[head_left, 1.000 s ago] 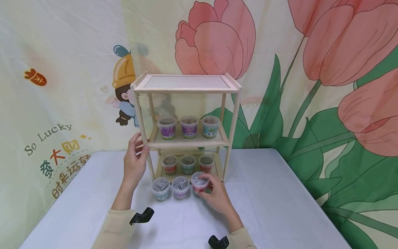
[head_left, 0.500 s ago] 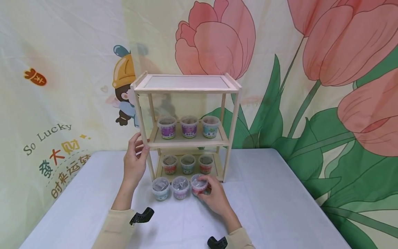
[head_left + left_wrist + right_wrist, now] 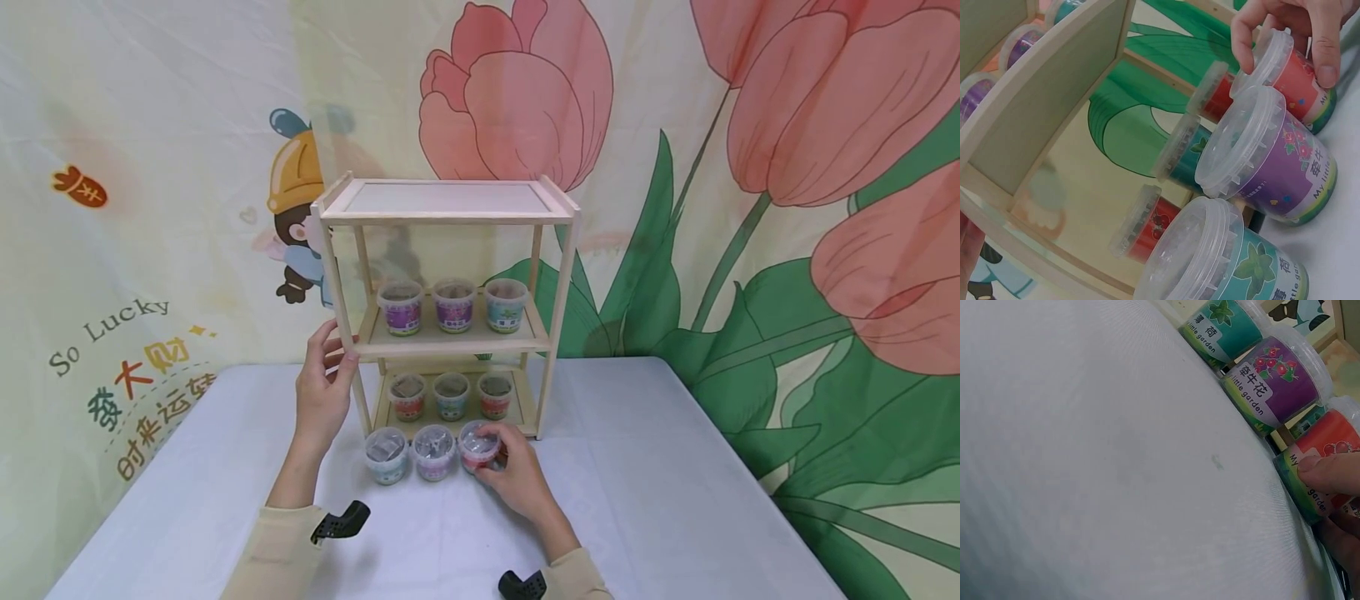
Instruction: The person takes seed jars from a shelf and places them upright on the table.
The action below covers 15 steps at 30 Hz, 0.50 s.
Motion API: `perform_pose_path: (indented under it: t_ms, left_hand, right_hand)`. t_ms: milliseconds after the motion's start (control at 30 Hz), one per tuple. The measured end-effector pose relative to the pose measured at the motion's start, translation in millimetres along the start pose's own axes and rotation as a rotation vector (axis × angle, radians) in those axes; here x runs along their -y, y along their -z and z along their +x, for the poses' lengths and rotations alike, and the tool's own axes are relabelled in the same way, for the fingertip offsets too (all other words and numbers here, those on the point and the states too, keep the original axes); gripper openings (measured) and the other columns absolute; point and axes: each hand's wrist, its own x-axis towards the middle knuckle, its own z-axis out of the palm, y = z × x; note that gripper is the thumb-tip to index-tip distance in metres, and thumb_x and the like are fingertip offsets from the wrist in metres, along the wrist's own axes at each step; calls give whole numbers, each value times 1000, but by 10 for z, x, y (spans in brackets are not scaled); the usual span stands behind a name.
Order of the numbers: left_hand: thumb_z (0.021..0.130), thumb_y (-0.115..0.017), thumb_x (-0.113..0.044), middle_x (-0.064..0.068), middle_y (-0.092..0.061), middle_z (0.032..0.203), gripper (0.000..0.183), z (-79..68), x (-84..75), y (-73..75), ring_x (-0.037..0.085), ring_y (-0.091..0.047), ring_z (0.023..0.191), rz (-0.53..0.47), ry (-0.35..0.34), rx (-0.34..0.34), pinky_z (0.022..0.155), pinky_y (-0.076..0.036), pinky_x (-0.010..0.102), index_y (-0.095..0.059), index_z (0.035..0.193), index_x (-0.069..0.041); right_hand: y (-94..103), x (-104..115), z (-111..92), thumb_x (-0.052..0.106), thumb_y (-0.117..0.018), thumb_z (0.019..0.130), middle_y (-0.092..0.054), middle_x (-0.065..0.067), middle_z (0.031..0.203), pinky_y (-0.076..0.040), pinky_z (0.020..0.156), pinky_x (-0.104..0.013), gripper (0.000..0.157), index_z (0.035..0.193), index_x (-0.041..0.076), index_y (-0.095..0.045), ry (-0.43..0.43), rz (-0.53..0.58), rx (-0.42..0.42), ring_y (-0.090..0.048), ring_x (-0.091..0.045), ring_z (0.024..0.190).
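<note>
Standing upright on the table, the red cup keeps its long axis vertical, lid up, pinched by the right hand; beside it stands a purple cup. The left hand grips the rack.

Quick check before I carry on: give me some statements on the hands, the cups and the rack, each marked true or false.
1. The right hand grips the front red cup. True.
2. The left hand holds a cup. False: it touches the rack.
3. The middle shelf holds two purple cups and one teal. True.
4. The front purple cup ends its row. False: it stands between the front teal cup and the front red cup.
5. The bottom shelf holds four cups. False: three.
</note>
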Motion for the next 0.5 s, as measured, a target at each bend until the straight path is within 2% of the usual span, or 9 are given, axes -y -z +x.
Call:
perform_pose_path:
  t_ms: [500]
  left_hand:
    - [112, -56, -26, 13, -57, 146, 60, 7, 13, -13, 25, -57, 126, 9, 10, -5, 98, -45, 18, -31, 165, -37]
  right_hand:
    - [55, 7, -1, -6, -84, 86, -61, -10, 140, -54, 106, -41, 55, 132, 14, -60, -15, 29, 56, -62, -28, 131]
